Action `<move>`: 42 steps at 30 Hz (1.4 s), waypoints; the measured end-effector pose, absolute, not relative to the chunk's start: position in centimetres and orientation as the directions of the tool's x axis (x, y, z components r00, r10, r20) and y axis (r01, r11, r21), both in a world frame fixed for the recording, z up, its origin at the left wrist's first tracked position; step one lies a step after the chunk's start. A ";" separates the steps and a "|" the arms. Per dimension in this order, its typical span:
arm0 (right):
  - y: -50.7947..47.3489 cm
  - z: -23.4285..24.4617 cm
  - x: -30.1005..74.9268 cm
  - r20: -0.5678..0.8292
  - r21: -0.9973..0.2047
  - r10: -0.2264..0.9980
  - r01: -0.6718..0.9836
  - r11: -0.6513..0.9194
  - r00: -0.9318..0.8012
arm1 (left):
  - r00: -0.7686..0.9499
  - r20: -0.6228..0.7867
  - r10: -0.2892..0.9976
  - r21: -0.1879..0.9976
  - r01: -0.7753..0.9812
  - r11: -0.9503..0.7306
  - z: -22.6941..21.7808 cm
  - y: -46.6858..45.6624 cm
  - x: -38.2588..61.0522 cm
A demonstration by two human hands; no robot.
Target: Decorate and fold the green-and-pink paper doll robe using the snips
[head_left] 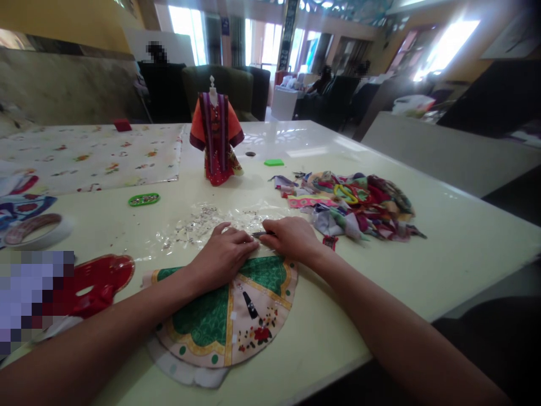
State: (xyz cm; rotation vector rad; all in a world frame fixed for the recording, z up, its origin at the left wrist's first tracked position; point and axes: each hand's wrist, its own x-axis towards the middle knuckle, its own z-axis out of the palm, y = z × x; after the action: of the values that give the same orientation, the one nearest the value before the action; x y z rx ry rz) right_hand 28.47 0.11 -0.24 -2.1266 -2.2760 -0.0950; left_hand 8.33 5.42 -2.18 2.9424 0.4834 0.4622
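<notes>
A half-round piece of printed fabric (198, 316), green and cream with gold bands and red flowers, lies flat near the table's front edge. My left hand (224, 254) rests on its upper part, fingers stretched toward the right. Between the closed fingers of my right hand (291, 238) is a slim dark tool (258, 233), its tip close to my left fingertips. Its exact kind is hidden by the grip. Just beyond both hands, small shiny beads (203, 223) are scattered on clear plastic. Pale material (190, 372) shows under the fabric's lower edge.
A doll form in a red and orange robe (215, 135) stands behind the beads. Fabric scraps (350, 203) are heaped at right. A green bead tray (144, 199), a tape roll (36, 231) and red cloth (105, 276) lie at left. People sit in the background.
</notes>
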 end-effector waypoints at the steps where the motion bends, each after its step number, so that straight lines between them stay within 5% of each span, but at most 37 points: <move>1: 0.1 -0.3 28.4 0.060 0.035 0.996 0.997 0.067 -0.069 | 0.902 0.279 0.329 0.168 0.291 -0.942 -2.2 5.4 8.3; 12: 0.2 -0.3 28.4 0.089 0.023 0.996 1.000 0.020 -0.022 | 0.901 0.275 0.336 0.167 0.299 -0.939 -2.1 5.4 8.3; 24: -0.3 1.1 29.7 0.227 -0.250 0.973 0.968 0.018 0.040 | 0.893 0.265 0.365 0.193 0.322 -0.927 -1.9 5.2 8.4; 35: -0.1 1.1 30.1 0.247 -0.312 0.969 0.948 0.063 0.016 | 0.844 0.406 0.351 0.214 0.286 -0.934 -2.5 5.6 8.2; 42: 0.0 0.9 30.4 0.257 -0.370 0.966 0.924 0.095 0.004 | 0.845 0.371 0.384 0.320 0.272 -0.908 -2.4 5.9 8.1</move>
State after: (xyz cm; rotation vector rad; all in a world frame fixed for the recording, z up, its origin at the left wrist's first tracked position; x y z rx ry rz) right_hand 30.40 -0.03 0.92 -1.8494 -1.9410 0.1277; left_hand 8.14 5.93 -2.41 2.7684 0.5014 0.6341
